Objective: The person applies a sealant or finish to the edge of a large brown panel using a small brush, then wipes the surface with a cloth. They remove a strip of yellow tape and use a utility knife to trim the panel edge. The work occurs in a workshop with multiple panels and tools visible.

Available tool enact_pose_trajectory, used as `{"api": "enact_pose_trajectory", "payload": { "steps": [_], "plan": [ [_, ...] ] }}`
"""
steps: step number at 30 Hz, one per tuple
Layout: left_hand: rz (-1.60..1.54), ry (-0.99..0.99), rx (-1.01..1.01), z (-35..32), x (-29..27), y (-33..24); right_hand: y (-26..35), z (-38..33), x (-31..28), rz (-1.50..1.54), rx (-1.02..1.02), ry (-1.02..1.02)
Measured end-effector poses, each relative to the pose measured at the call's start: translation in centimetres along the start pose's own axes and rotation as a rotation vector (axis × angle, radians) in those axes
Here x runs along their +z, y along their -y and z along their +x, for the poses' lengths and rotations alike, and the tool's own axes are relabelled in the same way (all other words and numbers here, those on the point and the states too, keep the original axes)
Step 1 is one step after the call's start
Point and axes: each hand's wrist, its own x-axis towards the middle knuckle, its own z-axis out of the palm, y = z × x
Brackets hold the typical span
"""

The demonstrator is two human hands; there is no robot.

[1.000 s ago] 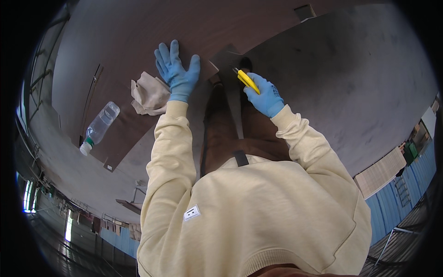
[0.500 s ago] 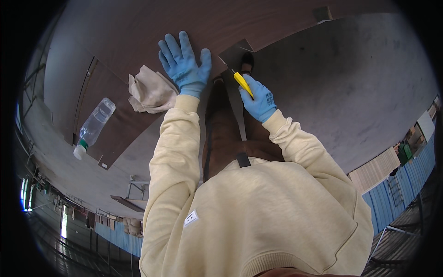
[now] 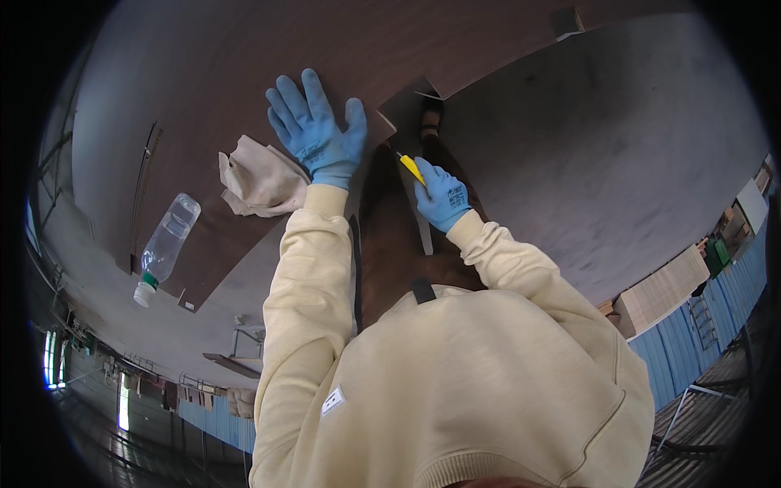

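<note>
My left hand (image 3: pixel 316 134), in a blue work glove, lies flat with spread fingers on a large brown sheet (image 3: pixel 220 106). Beside its wrist is a crumpled beige cloth (image 3: pixel 262 179). My right hand (image 3: pixel 445 195), also gloved in blue, is closed around a yellow-handled utility knife (image 3: pixel 412 169). The knife's thin metal tip points away from me, just short of the sheet's near edge by a cut-out corner (image 3: pixel 411 102). How far the blade sticks out is hard to make out.
A clear plastic bottle with a green-ringed white cap (image 3: pixel 167 244) lies on the sheet's left part. Near the far edge sits a small dark piece (image 3: pixel 567 22). Grey floor (image 3: pixel 586 163) spreads to the right, with stacked boards (image 3: pixel 663 289) and blue panels along a wall.
My right hand has drawn the knife back toward my body, away from the sheet's edge. My left hand stays flat on the sheet; the whole view has shifted slightly.
</note>
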Motion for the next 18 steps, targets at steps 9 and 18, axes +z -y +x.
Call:
{"api": "enact_pose_trajectory", "payload": {
  "steps": [9, 18],
  "plan": [
    [-0.026, -0.012, -0.005, 0.0, -0.1, -0.1, -1.4, 2.1, -2.0, 0.306, -0.115, -0.292],
    [-0.035, -0.011, -0.006, -0.3, 0.3, 0.2, -0.6, 2.7, -2.6, 0.172, -0.277, -0.255]
  ]
}}
